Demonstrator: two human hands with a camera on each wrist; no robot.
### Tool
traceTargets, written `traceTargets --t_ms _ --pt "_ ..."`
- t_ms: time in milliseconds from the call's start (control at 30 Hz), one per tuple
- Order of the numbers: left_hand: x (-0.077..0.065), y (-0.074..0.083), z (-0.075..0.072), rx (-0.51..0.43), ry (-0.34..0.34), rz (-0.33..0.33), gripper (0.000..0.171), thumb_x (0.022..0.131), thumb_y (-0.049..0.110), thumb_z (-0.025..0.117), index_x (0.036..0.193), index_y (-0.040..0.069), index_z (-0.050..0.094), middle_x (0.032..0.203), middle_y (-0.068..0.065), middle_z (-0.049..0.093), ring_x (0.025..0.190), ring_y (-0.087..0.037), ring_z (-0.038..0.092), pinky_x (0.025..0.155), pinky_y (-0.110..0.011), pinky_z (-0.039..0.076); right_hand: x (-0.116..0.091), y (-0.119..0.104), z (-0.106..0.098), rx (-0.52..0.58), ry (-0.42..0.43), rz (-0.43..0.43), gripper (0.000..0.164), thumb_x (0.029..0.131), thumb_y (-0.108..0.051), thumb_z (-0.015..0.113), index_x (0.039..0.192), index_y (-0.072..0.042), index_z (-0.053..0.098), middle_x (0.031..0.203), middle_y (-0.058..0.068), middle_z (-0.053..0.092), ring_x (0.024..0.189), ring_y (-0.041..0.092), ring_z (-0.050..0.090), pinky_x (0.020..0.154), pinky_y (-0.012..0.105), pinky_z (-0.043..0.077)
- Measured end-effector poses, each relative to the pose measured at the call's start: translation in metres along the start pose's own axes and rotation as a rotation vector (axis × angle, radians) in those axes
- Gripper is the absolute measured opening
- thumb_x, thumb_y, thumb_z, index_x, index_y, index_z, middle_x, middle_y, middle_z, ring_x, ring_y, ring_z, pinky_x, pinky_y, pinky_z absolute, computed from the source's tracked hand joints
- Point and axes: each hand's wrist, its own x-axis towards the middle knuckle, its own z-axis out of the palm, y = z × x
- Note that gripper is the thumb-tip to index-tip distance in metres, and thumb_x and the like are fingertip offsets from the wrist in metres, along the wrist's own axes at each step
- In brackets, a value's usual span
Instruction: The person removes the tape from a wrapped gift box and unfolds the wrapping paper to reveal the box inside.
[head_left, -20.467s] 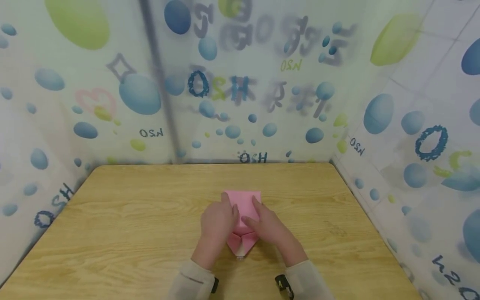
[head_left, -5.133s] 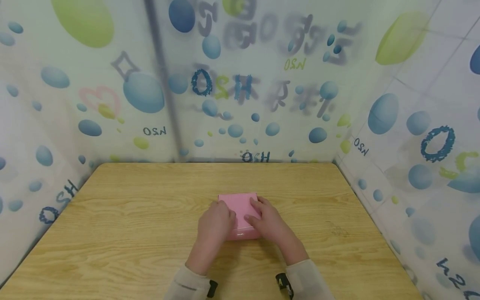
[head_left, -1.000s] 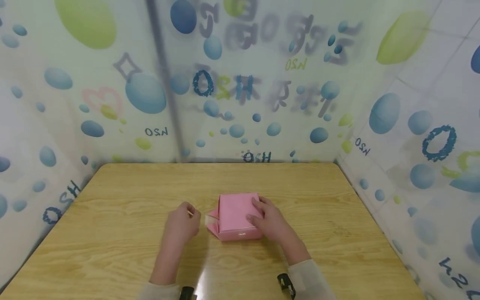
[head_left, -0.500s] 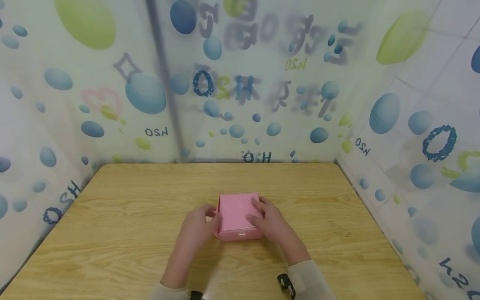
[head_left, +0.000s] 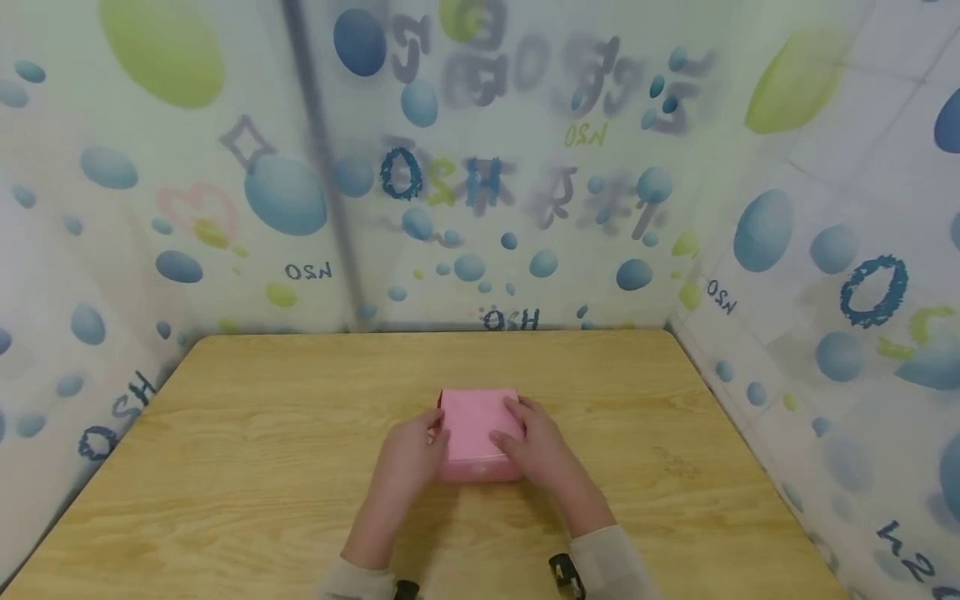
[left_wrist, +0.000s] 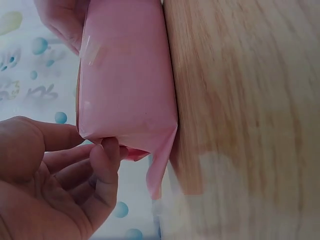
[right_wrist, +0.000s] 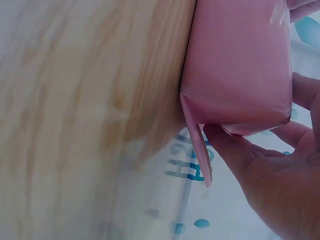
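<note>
A box wrapped in pink paper (head_left: 480, 423) lies on the table, its long side facing me. My left hand (head_left: 408, 454) is at its left end; in the left wrist view curled fingers and thumb pinch the folded wrapping paper (left_wrist: 137, 152) near the top corner. Below them a pointed paper flap (left_wrist: 161, 165) hangs outward. My right hand (head_left: 543, 450) grips the right end, thumb on top and other fingers around the far side and end. Another loose flap (right_wrist: 200, 150) juts from the bottom edge there. A shiny strip of clear tape (right_wrist: 278, 14) shows on the long side.
The wooden table (head_left: 247, 450) extends around the box on all sides. A patterned curtain (head_left: 480, 225) with blue and green spots closes off the back and both sides. Dark wrist straps (head_left: 566, 575) sit at the sleeve cuffs.
The box's flapped end faced me at first; later its long side does. A second ago my left hand was apart from the box; it has moved right onto the left end. My right hand stays.
</note>
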Motion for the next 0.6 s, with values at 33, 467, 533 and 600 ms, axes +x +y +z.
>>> traceTargets --t_ms 33,467,533,600 --pt "0.0004 0.0006 0.0004 0.0 -0.001 0.002 0.041 0.106 0.019 0.063 0.144 0.002 0.064 0.137 -0.019 0.072 0.116 -0.027 0.071 0.086 -0.042 0.062 0.0002 0.0008 0.0001 -0.001 0.006 0.002 0.065 0.105 -0.034 0.068 0.162 -0.014 0.045 0.174 0.017 0.032 0.161 0.043 0.031 0.128 0.063 0.03" --pt "0.004 -0.0023 -0.0002 -0.012 -0.004 0.009 0.041 0.106 0.02 0.065 0.143 0.002 0.065 0.133 -0.018 0.074 0.117 -0.028 0.072 0.09 -0.044 0.063 0.0051 0.0023 -0.0007 -0.018 0.012 -0.008 0.065 0.104 -0.03 0.07 0.162 -0.013 0.046 0.174 0.018 0.03 0.16 0.046 0.031 0.128 0.064 0.03" --pt "0.0043 -0.0028 -0.0004 -0.009 -0.003 0.018 0.041 0.105 0.02 0.065 0.142 0.002 0.066 0.131 -0.018 0.074 0.116 -0.028 0.072 0.09 -0.044 0.062 0.0046 0.0016 -0.0014 -0.029 0.006 -0.018 0.065 0.104 -0.031 0.069 0.162 -0.012 0.046 0.175 0.018 0.029 0.161 0.045 0.03 0.128 0.064 0.029" --pt "0.0047 -0.0032 -0.0019 -0.007 -0.001 0.035 0.04 0.105 0.019 0.066 0.14 0.001 0.067 0.13 -0.017 0.075 0.116 -0.028 0.072 0.092 -0.046 0.062 0.0037 0.0014 -0.0026 -0.043 -0.002 -0.033 0.065 0.105 -0.032 0.068 0.162 -0.012 0.045 0.175 0.019 0.028 0.161 0.046 0.028 0.128 0.064 0.028"
